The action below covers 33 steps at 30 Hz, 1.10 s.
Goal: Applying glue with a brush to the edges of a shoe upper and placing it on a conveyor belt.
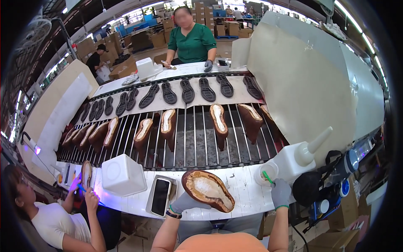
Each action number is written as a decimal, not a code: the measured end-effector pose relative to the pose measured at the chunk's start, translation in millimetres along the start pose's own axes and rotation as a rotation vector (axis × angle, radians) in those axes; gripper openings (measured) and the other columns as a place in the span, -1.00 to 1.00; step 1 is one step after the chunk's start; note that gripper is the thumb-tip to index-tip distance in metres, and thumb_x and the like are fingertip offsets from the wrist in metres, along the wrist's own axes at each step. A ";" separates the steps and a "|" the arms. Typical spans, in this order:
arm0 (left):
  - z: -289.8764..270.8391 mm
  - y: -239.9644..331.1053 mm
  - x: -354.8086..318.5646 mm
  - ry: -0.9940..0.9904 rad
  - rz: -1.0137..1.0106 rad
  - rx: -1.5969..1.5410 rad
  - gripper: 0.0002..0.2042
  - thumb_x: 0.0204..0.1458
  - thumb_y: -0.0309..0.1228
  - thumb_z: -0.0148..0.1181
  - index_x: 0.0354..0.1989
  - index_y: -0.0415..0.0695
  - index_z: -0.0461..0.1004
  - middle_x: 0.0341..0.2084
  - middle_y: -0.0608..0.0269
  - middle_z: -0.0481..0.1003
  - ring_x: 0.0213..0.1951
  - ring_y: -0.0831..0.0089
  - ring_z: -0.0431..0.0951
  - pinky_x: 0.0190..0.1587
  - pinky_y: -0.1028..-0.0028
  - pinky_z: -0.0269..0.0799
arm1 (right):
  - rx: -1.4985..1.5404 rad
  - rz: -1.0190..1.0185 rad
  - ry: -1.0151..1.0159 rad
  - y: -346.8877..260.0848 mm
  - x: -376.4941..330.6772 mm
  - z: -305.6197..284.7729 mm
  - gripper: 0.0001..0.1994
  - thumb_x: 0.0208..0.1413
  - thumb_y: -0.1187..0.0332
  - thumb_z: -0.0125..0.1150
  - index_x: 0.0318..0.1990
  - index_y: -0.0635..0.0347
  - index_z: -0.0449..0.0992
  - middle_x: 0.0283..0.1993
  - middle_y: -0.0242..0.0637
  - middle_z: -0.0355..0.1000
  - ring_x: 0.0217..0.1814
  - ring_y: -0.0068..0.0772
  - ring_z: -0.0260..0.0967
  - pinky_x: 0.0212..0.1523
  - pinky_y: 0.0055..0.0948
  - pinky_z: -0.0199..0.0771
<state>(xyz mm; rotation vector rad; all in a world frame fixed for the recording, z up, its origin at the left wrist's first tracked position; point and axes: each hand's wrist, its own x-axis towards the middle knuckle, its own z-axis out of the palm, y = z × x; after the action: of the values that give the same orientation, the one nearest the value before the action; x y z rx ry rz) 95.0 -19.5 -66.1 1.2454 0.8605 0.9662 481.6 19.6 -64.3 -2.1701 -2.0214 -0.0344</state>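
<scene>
Head view: at the lower middle of the frame, the gloved left hand [187,203] holds a brown shoe upper [208,190], its pale underside turned up, above the white surface [239,185]; its fingers grasp the shoe's left and lower side and are partly hidden by it. To the right, the gloved right hand [281,193] has its fingers closed around a green stick [266,175] that reaches into a white cup [261,171], just beside a white bottle [289,159] with a long nozzle. A phone [160,197] lies in a tray left of the left hand, near a white box-shaped container [122,174]. Across the frame's middle, more uppers [168,121] rest on metal rods [191,138], below a row of dark soles [187,90].
</scene>
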 end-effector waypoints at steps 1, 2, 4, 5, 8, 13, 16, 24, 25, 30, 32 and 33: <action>-1.3 0.5 -1.2 -0.008 -0.013 -0.086 -0.08 -0.22 -0.43 0.57 0.35 -0.12 0.12 0.23 0.21 0.33 0.18 0.36 0.39 0.25 0.29 0.37 | 0.004 0.003 -0.001 0.1 1.4 1.1 -0.85 0.07 0.26 0.24 -0.36 0.12 0.50 -0.34 -0.15 0.45 -0.28 -0.04 0.47 -0.27 -0.08 0.46; -2.1 1.1 -1.3 0.002 -0.011 -0.088 -0.08 -0.22 -0.43 0.57 0.35 -0.12 0.12 0.23 0.21 0.33 0.18 0.36 0.39 0.25 0.29 0.37 | 0.007 0.007 -0.003 0.8 2.7 2.4 -0.85 0.07 0.26 0.24 -0.36 0.11 0.50 -0.34 -0.16 0.44 -0.28 -0.04 0.47 -0.26 -0.07 0.46; -4.5 4.9 -0.8 -0.020 0.059 0.058 -0.10 -0.23 -0.43 0.57 0.34 -0.13 0.15 0.22 0.21 0.35 0.18 0.36 0.40 0.25 0.30 0.36 | 0.008 0.001 0.000 4.6 6.9 5.6 -0.85 0.07 0.26 0.24 -0.37 0.11 0.50 -0.34 -0.16 0.45 -0.28 -0.03 0.47 -0.26 -0.07 0.46; -2.2 10.8 0.1 -0.026 0.057 0.044 -0.11 -0.24 -0.43 0.58 0.33 -0.13 0.17 0.21 0.21 0.36 0.17 0.36 0.41 0.25 0.31 0.35 | 0.010 0.004 0.005 5.4 8.7 7.1 -0.85 0.07 0.26 0.24 -0.37 0.11 0.51 -0.35 -0.16 0.46 -0.28 -0.03 0.48 -0.25 -0.07 0.46; -1.7 11.6 0.7 -0.024 0.089 0.120 -0.12 -0.26 -0.42 0.59 0.31 -0.13 0.20 0.19 0.21 0.38 0.15 0.36 0.42 0.25 0.31 0.34 | 0.016 0.021 -0.029 3.8 10.5 3.1 -0.85 0.07 0.26 0.24 -0.36 0.12 0.53 -0.35 -0.15 0.47 -0.26 -0.02 0.48 -0.25 -0.07 0.46; 4.0 13.9 0.0 0.028 0.064 0.102 -0.09 -0.33 -0.39 0.64 0.28 -0.13 0.24 0.15 0.22 0.41 0.14 0.38 0.42 0.24 0.30 0.34 | 0.016 0.062 -0.056 0.8 6.9 -2.7 -0.86 0.07 0.27 0.24 -0.35 0.13 0.56 -0.34 -0.14 0.49 -0.25 -0.01 0.49 -0.24 -0.07 0.46; 5.3 11.7 -2.8 0.030 0.093 0.162 -0.09 -0.33 -0.39 0.64 0.28 -0.13 0.24 0.15 0.22 0.41 0.14 0.38 0.42 0.24 0.30 0.35 | 0.047 0.075 -0.040 3.5 3.5 0.5 -0.85 0.07 0.26 0.24 -0.35 0.13 0.57 -0.34 -0.13 0.50 -0.25 -0.01 0.49 -0.23 -0.06 0.46; 3.0 16.7 -10.3 -0.016 0.091 0.099 -0.08 -0.27 -0.39 0.60 0.33 -0.14 0.17 0.21 0.24 0.36 0.19 0.41 0.36 0.29 0.37 0.27 | 0.145 0.079 -0.027 2.1 8.1 2.9 -0.81 0.08 0.23 0.24 -0.29 0.15 0.60 -0.30 -0.09 0.51 -0.23 0.04 0.49 -0.22 -0.04 0.43; 5.6 16.8 -11.4 0.008 0.062 0.082 -0.08 -0.28 -0.37 0.62 0.32 -0.14 0.19 0.20 0.25 0.37 0.17 0.42 0.37 0.28 0.38 0.28 | 0.191 0.107 -0.020 3.4 6.7 0.3 -0.79 0.06 0.22 0.25 -0.30 0.17 0.61 -0.32 -0.08 0.52 -0.25 0.05 0.49 -0.23 -0.06 0.44; 6.8 -0.7 -10.9 0.032 0.023 0.117 -0.12 -0.33 -0.40 0.64 0.26 -0.14 0.27 0.13 0.25 0.42 0.10 0.42 0.44 0.19 0.35 0.39 | 0.173 0.179 -0.053 2.0 5.2 -25.7 -0.76 0.08 0.18 0.23 -0.26 0.14 0.63 -0.24 -0.09 0.54 -0.20 0.03 0.50 -0.19 -0.08 0.45; 3.8 -17.4 -9.9 0.044 0.118 0.148 -0.14 -0.30 -0.43 0.62 0.26 -0.16 0.26 0.12 0.24 0.43 0.10 0.41 0.45 0.20 0.35 0.38 | 0.224 0.218 0.032 2.6 9.8 -30.6 -0.73 0.08 0.15 0.23 -0.23 0.15 0.63 -0.26 -0.10 0.54 -0.21 0.01 0.51 -0.17 -0.11 0.45; -0.4 -23.3 -13.6 0.016 0.065 0.072 -0.18 -0.17 -0.46 0.53 0.32 -0.15 0.19 0.21 0.22 0.36 0.19 0.42 0.36 0.27 0.36 0.31 | 0.226 0.223 0.053 2.4 13.6 -31.6 -0.73 0.08 0.15 0.23 -0.23 0.15 0.63 -0.26 -0.10 0.54 -0.21 0.01 0.51 -0.17 -0.11 0.45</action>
<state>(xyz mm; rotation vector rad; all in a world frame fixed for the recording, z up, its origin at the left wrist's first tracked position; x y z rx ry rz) 92.4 -33.4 -89.1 1.3359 0.8787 1.0054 488.3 28.4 -31.6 -2.2079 -1.6552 0.1553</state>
